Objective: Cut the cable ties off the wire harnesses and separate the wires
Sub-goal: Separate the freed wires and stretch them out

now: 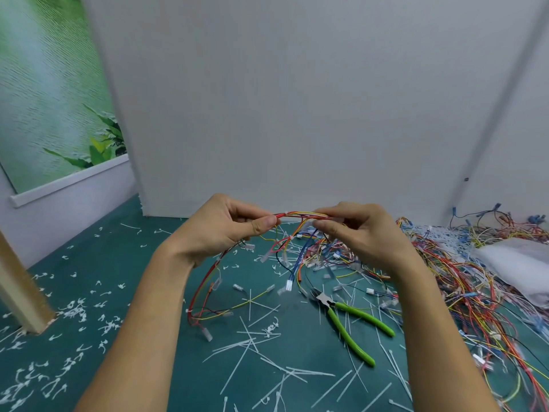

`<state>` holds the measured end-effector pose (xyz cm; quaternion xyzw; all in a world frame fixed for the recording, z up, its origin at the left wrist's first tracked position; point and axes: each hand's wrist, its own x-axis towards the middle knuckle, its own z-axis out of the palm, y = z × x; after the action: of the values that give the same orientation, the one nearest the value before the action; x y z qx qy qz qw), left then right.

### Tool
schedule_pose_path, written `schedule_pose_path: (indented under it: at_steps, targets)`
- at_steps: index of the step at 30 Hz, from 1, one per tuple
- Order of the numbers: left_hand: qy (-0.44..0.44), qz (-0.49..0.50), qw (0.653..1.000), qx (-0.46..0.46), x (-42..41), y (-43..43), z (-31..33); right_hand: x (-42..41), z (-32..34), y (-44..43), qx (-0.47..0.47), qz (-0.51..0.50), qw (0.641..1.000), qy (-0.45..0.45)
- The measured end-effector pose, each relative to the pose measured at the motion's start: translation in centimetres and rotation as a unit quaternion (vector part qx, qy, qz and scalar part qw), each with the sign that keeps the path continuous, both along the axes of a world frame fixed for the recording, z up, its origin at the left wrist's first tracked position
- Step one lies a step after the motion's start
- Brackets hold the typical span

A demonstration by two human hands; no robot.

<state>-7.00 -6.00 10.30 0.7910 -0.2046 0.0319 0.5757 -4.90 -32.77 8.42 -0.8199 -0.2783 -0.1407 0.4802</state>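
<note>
A wire harness (300, 216) of red, yellow and blue wires stretches between my two hands, above the green floor. My left hand (225, 226) pinches its left end between thumb and fingers; the red and yellow wires trail down from there to the floor (205, 281). My right hand (359, 230) pinches the bundle's right part, fingertips at a white cable tie. Loose branches with white connectors hang below the bundle. Green-handled cutters (350, 322) lie on the floor below my right hand, untouched.
A large tangle of coloured wires (463, 281) covers the floor at right, beside a white bag (517, 263). Cut white cable ties (267, 352) litter the green floor (142, 263). A white panel (297, 114) stands close ahead; a wooden post (20, 292) is at left.
</note>
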Motion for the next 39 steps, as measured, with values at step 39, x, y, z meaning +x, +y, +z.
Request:
schedule_pose_path:
  at_steps: [39]
  targets:
    - [-0.057, -0.017, 0.988, 0.144, 0.2, -0.8, -0.4, -1.0, 1.3, 0.4, -0.011, -0.112, 0.983, -0.143]
